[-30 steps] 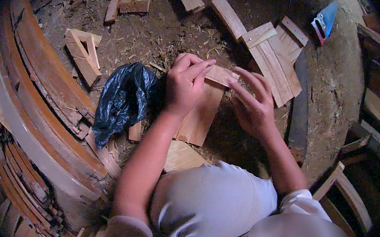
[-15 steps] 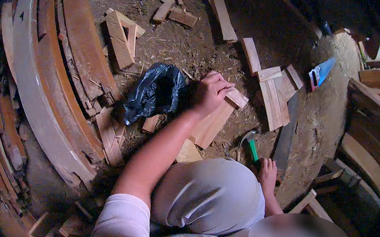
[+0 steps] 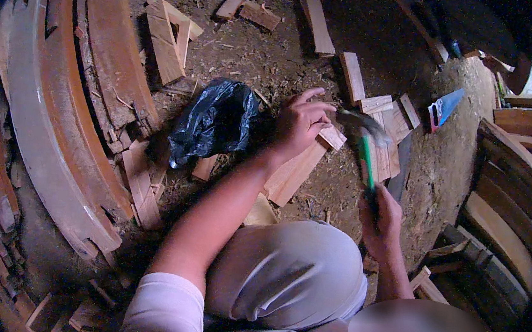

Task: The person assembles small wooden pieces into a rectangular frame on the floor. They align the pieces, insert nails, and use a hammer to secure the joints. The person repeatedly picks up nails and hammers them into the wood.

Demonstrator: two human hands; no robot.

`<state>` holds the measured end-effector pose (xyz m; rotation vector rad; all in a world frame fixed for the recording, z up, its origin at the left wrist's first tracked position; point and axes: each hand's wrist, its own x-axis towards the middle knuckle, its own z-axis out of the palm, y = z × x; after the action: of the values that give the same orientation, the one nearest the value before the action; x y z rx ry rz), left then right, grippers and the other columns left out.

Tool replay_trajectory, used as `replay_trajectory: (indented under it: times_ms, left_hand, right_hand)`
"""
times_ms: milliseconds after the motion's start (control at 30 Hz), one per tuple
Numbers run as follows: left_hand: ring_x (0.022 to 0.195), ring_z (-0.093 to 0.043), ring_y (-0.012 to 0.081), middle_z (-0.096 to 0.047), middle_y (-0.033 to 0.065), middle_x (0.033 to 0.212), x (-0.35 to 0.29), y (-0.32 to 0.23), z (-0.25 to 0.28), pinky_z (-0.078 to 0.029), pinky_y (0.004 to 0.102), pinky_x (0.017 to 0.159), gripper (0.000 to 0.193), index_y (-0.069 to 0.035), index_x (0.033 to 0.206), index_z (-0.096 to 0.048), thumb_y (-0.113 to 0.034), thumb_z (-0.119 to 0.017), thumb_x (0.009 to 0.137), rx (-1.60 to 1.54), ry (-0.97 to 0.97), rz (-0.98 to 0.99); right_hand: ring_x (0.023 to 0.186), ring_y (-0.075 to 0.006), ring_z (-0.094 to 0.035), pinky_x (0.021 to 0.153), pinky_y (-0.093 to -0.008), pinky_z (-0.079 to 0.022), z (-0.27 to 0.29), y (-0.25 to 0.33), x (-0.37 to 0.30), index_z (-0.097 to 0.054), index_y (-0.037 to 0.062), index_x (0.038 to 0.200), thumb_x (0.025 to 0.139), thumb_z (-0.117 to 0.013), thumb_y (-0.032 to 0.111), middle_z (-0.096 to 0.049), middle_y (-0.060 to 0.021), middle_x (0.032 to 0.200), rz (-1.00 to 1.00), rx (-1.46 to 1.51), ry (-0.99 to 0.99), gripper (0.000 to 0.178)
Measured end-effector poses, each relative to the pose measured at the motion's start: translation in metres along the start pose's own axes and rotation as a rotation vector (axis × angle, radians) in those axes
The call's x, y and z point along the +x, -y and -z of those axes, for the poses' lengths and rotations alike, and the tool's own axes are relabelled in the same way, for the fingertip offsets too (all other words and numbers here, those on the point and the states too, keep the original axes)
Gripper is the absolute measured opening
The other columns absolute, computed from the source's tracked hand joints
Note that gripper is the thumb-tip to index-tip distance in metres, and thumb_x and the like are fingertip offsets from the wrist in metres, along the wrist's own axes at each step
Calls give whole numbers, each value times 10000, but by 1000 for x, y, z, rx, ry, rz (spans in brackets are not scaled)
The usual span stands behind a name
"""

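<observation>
A: Where does the board [image 3: 296, 175] lie?

B: Between the left forearm and the right hand [image 3: 381, 222], its long axis running from near left to far right. A small wood block [image 3: 333, 137] lies across its far end.

A: Which hand is nearer that block?

B: The left hand [image 3: 299, 124], right by the block's left end. The right hand is well apart, to the right and nearer the body.

A: And the fingers?

B: The left ones are partly spread; I can't tell whether the tips pinch anything small. The right ones wrap tightly around the handle of a green-handled hammer [image 3: 368, 158]. Its handle points far and slightly left, and the blurred head is just right of the left fingertips.

A: Anything beside them?

B: A black plastic bag [image 3: 216, 123], left of the left hand.
</observation>
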<state>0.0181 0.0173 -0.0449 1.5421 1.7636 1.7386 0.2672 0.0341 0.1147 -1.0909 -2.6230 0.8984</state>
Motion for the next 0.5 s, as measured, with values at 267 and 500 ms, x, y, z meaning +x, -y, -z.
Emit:
replay_trajectory:
  times_ms: [267, 500]
  left_hand:
    - [1268, -607, 414, -755, 168, 1039, -1, 5, 0, -395, 522, 1160, 126, -27, 933, -748, 13, -688, 829, -112, 43, 82]
    - [1283, -602, 394, -768, 135, 1017, -1, 8, -6, -373, 527, 1175, 86, -48, 906, -750, -14, -715, 835, -66, 14, 76]
  right_hand:
    - [990, -443, -683, 810, -467, -552, -19, -10, 3, -527, 11, 1397, 979, -567, 7, -663, -273, 1157, -9, -234, -42, 419]
    - [1055, -456, -676, 861, -471, -561, -21, -16, 0, -516, 23, 1427, 980, -562, 4, -654, -284, 1211, 71, -247, -175, 450]
